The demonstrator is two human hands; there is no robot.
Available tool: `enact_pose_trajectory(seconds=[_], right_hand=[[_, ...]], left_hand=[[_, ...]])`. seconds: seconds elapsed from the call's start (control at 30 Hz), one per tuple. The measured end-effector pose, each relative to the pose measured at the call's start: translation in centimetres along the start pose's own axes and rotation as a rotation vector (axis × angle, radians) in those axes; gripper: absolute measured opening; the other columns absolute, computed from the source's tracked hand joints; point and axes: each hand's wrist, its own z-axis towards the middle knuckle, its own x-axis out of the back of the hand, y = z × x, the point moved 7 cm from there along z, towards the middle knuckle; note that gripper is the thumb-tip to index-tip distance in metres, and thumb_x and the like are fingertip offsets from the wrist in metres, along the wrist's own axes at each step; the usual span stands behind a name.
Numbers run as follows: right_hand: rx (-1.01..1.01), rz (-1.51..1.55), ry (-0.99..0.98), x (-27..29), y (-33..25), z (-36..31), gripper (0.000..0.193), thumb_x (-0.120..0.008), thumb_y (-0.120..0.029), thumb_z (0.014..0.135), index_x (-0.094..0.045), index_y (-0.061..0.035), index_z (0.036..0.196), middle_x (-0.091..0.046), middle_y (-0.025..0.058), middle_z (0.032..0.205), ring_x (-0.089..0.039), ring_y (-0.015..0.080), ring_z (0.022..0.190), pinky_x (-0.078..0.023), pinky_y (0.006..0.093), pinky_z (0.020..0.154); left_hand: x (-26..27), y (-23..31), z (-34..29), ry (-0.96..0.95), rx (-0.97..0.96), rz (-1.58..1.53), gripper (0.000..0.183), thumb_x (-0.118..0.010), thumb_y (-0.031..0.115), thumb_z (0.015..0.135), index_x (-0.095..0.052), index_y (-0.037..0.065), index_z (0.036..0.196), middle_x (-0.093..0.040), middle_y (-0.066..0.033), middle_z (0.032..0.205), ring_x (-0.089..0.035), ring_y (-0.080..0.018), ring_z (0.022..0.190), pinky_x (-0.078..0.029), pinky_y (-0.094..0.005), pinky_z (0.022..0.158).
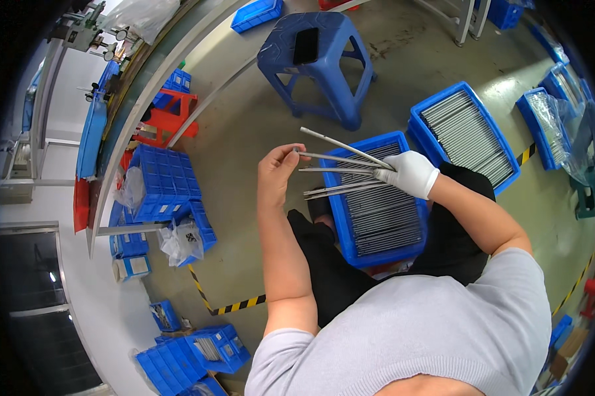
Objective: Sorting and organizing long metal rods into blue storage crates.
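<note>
My right hand, in a white glove, is closed around one end of several thin grey metal rods. The rods fan out to the left from its grip. My bare left hand pinches the free end of one metal rod between thumb and fingers. Another rod sticks out higher, its tip apart from that hand. Below the rods stands a blue crate between my knees, filled with rows of similar rods. What lies inside my gloved palm is hidden.
To the right stands a second blue crate of rods. A blue stool with a black phone on it is ahead. Stacked blue crates and a workbench line the left side. Yellow-black tape marks the floor.
</note>
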Motion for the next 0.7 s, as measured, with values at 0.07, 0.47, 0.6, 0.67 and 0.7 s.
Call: enact_pose_trajectory(seconds=[0.07,0.47,0.6,0.67,0.7], right_hand=[[0.024,-0.075,0.047,0.1,-0.3,-0.3,0.043,-0.055,-0.046,0.09,-0.068,-0.005,0.086,-0.064,0.0161,0.071,-0.063,0.032,0.072,-0.048,0.0393,0.068],[0.008,0.036,-0.056,-0.3,-0.3,-0.2,0.043,-0.054,-0.045,0.09,-0.068,-0.0044,0.09,-0.064,0.016,0.071,-0.063,0.0327,0.072,-0.048,0.0407,0.067],[0.064,-0.146,0.062,0.3,-0.7,-0.3,0.038,-0.055,-0.042,0.089,-0.067,-0.0062,0.09,-0.065,0.0176,0.075,-0.064,0.0343,0.075,-0.05,0.0427,0.069],[0.108,-0.19,0.109,0.2,-1.0,-0.3,0.036,-0.055,-0.041,0.088,-0.066,-0.007,0.089,-0.065,0.0181,0.077,-0.064,0.0355,0.075,-0.05,0.0437,0.069],[0.129,-0.174,0.112,0.0,-1.3,-0.5,0.037,-0.054,-0.042,0.088,-0.066,-0.0066,0.09,-0.065,0.0185,0.078,-0.064,0.0357,0.076,-0.05,0.044,0.071]], left_hand=[[0.0,-0.2,-0.2,0.001,0.009,0.004,0.028,-0.066,0.022,0.087,-0.065,-0.001,0.104,-0.066,-0.0055,0.091,-0.062,-0.0137,0.085,-0.043,-0.0243,0.08],[-1.8,-0.3,-0.3,-0.118,0.092,-0.021,0.025,-0.065,0.0,0.082,-0.065,-0.001,0.107,-0.068,-0.0089,0.1,-0.062,-0.0137,0.089,-0.048,-0.0259,0.082],[-2.0,-0.7,0.0,-0.092,0.123,0.044,0.025,-0.064,0.002,0.082,-0.064,-0.002,0.107,-0.068,-0.01,0.101,-0.061,-0.0128,0.087,-0.049,-0.0262,0.079],[-1.7,-0.7,0.0,-0.082,0.119,0.137,0.026,-0.062,0.003,0.081,-0.063,-0.002,0.107,-0.068,-0.0101,0.101,-0.06,-0.0118,0.087,-0.048,-0.0253,0.078],[-1.4,-0.6,-0.2,-0.085,0.109,0.187,0.025,-0.063,0.003,0.082,-0.064,-0.002,0.107,-0.067,-0.0086,0.097,-0.06,-0.0116,0.084,-0.049,-0.0249,0.075]])
